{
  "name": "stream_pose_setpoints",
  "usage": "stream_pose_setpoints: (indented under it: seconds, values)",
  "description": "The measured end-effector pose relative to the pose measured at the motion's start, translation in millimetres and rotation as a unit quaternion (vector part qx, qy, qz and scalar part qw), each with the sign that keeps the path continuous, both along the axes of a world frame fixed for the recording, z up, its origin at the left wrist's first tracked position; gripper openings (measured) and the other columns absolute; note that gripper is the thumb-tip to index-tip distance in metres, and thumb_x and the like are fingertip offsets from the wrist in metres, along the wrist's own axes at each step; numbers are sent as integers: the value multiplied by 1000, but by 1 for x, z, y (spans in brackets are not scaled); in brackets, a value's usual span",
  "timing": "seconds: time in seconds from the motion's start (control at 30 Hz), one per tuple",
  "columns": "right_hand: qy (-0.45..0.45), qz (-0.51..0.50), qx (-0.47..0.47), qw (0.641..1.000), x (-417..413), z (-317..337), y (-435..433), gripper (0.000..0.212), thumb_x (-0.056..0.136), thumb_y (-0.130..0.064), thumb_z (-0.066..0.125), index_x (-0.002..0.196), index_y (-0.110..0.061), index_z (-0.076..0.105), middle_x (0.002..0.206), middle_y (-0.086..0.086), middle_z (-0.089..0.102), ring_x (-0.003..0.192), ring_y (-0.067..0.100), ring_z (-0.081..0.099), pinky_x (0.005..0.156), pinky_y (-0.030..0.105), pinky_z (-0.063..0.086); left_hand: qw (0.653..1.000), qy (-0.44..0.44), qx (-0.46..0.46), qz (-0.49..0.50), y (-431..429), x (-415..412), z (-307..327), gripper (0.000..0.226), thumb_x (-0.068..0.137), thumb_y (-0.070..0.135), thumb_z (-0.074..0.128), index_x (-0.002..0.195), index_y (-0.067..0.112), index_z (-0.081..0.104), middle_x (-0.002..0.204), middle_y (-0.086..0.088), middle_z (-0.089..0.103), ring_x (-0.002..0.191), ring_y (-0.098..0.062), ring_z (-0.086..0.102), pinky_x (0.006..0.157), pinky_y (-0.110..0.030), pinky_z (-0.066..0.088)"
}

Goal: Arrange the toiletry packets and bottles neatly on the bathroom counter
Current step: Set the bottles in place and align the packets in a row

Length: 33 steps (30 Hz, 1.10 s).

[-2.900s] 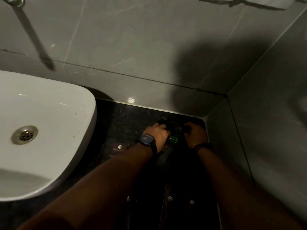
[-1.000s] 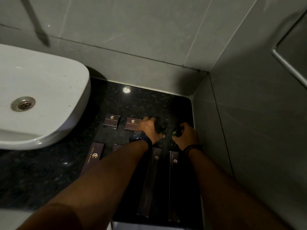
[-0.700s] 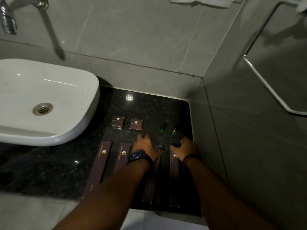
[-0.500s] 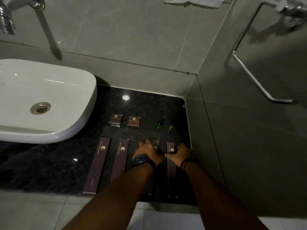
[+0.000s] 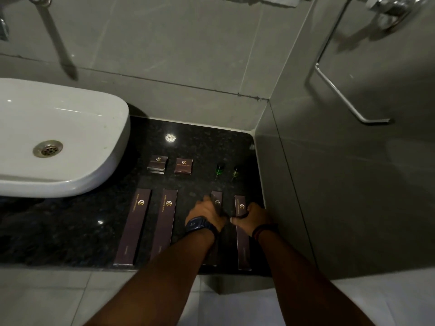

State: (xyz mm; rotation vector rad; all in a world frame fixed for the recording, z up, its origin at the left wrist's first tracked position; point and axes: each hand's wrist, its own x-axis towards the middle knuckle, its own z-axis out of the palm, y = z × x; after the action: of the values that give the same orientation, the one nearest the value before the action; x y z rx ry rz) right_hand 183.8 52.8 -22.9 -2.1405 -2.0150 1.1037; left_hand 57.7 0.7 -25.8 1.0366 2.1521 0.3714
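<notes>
On the black granite counter (image 5: 202,142) two small square packets (image 5: 158,163) (image 5: 183,166) lie side by side, with two small green bottles (image 5: 219,169) (image 5: 235,171) upright to their right. In front lie several long dark packets in a row: the leftmost long packet (image 5: 133,225) and the second long packet (image 5: 164,222) lie free. My left hand (image 5: 207,214), wearing a watch, curls over the third long packet (image 5: 216,200). My right hand (image 5: 253,217) grips the fourth long packet (image 5: 242,243) near its top. Both arms hide parts of those two packets.
A white basin (image 5: 58,137) overhangs the counter's left side. Grey tiled walls close the back and the right, where a metal towel rail (image 5: 341,97) is mounted. The counter's front edge (image 5: 164,267) runs just below the long packets, with pale floor tiles beneath.
Both hands let go of the green bottles and drew back toward me onto the two right-hand long packets. The bottles now stand free, and the view has pulled back.
</notes>
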Motion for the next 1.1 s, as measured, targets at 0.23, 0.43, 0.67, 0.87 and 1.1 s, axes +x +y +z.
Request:
stream_pose_setpoints:
  seconds: [0.23, 0.43, 0.67, 0.87, 1.1]
  values:
    - [18, 4, 111, 994, -46, 29, -11, 61, 74, -44, 75, 121, -13, 52, 126, 11, 58, 113, 30, 59, 90, 36, 53, 994, 71, 69, 38, -24, -57, 17, 62, 84, 46, 65, 133, 11, 49, 136, -14, 49, 122, -36, 52, 101, -43, 47]
    - [47, 76, 72, 993, -111, 28, -45, 55, 75, -44, 74, 116, -14, 55, 121, 9, 65, 113, 29, 61, 94, 36, 52, 985, 131, 12, 112, -64, -119, 16, 67, 81, 51, 64, 132, 9, 49, 135, -18, 45, 122, -42, 46, 101, -44, 43]
    - [45, 129, 5, 991, -160, 2, -77, 79, 68, -45, 74, 134, -18, 39, 122, 14, 66, 113, 33, 63, 94, 39, 55, 983, 66, -39, 170, -89, -146, 2, 76, 75, 51, 69, 136, 13, 43, 138, -17, 44, 126, -42, 46, 103, -46, 43]
    - [17, 122, 4, 992, -163, -7, -68, 72, 72, -37, 75, 128, -15, 36, 124, 16, 62, 115, 35, 61, 93, 37, 52, 985, 32, -25, 170, -85, -149, -6, 63, 73, 45, 70, 126, 14, 55, 128, -16, 55, 115, -36, 59, 97, -41, 51]
    - [-1, 98, -8, 995, -150, -10, -60, 84, 71, -38, 77, 137, -14, 31, 129, 14, 58, 119, 34, 58, 96, 39, 51, 985, 34, -46, 163, -72, -144, -5, 70, 72, 48, 73, 131, 17, 50, 132, -14, 52, 119, -36, 57, 97, -41, 47]
